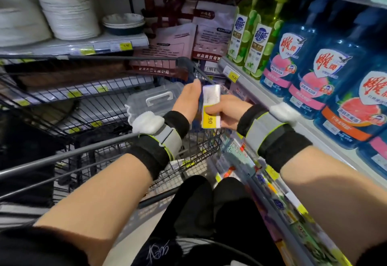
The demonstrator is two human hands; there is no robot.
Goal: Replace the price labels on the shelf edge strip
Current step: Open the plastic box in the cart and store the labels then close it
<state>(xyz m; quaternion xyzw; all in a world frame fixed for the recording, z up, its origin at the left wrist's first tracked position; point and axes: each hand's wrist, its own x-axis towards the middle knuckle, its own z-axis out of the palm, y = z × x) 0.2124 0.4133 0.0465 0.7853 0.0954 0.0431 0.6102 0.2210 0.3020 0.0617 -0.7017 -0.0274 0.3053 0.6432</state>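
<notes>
A stack of white and yellow price labels [211,106] stands upright between my two hands, over the shopping cart. My left hand [187,101] grips the stack's left side, thumb up along its top edge. My right hand [227,111] pinches the stack's lower right part, thumb across the yellow area that reads 90. To the right runs the shelf edge strip [249,83], carrying a yellow label [232,76] below the green bottles. Both wrists wear black bands with white pads.
A black wire shopping cart [134,140] fills the left and centre, with a clear plastic case [156,99] inside. Blue dish soap bottles [326,77] and green bottles [254,41] line the right shelf. Stacked white plates [69,16] and bowls sit on the left shelves. My knees are below.
</notes>
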